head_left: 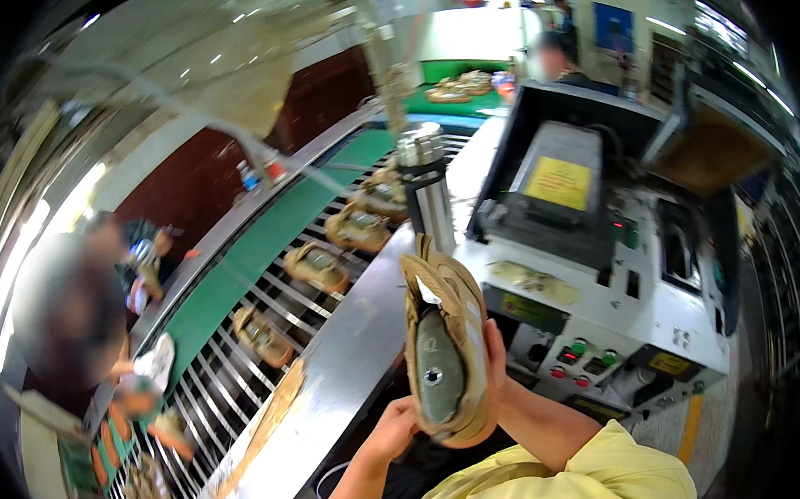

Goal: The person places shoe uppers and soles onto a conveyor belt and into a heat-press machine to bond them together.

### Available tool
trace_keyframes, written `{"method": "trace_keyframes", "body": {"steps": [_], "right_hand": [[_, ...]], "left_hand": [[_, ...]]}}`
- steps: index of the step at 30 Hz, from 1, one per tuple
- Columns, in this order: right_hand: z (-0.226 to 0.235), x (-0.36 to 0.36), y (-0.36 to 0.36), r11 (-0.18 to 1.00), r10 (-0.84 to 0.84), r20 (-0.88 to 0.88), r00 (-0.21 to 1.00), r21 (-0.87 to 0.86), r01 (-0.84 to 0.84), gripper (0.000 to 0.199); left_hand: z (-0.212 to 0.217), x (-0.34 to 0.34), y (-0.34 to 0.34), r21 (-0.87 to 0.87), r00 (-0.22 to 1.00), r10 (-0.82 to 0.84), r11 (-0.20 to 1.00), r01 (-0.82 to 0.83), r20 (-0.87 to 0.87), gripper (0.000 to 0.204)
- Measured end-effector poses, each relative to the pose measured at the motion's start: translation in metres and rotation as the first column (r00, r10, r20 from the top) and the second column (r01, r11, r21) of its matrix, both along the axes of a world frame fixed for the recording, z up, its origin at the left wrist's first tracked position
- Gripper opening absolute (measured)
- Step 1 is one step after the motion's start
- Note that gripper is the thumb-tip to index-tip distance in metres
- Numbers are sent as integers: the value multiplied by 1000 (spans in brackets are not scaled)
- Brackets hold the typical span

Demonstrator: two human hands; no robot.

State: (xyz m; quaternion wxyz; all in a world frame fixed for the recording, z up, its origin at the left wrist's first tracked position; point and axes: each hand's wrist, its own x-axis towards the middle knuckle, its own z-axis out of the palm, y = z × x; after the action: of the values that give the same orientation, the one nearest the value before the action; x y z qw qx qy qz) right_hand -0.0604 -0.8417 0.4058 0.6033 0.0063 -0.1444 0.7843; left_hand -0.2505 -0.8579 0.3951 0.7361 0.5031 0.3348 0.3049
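Between both hands (pixel 412 425), tan shoe upper (pixel 445 339) upright, sole side toward camera.

Ahead of the hands: the tan shoe upper (pixel 446 344), held upright on its last, fills the space between both hands.
Right side: the white machine (pixel 598 300) with its button panel stands just beside the right hand (pixel 495 373); no way through there.
Left side: the steel counter (pixel 352 364) runs bare past the left hand (pixel 392 431), open to pass.
Further ahead: a steel flask (pixel 427 187) stands upright on the counter.
Beyond the counter: the roller conveyor (pixel 267 333) carries shoes, with gaps between them.
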Motion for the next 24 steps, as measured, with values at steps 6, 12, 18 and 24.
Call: {"method": "trace_keyframes", "body": {"steps": [6,12,18,24], "right_hand": [[22,149,-73,884,-463,150,874,11,467,72],[-13,346,-143,335,-706,687,173,109,936,63],[76,483,-115,216,-230,760,-608,649,729,86],[129,546,-50,430,603,517,-608,432,793,86]], "left_hand": [[-69,0,8,-76,955,289,953,-294,-70,20],[-133,-54,24,15,677,696,700,-714,-240,12],[-180,-132,50,189,246,954,277,-942,-171,22],[-175,-119,50,366,112,945,226,-903,-309,23]]}}
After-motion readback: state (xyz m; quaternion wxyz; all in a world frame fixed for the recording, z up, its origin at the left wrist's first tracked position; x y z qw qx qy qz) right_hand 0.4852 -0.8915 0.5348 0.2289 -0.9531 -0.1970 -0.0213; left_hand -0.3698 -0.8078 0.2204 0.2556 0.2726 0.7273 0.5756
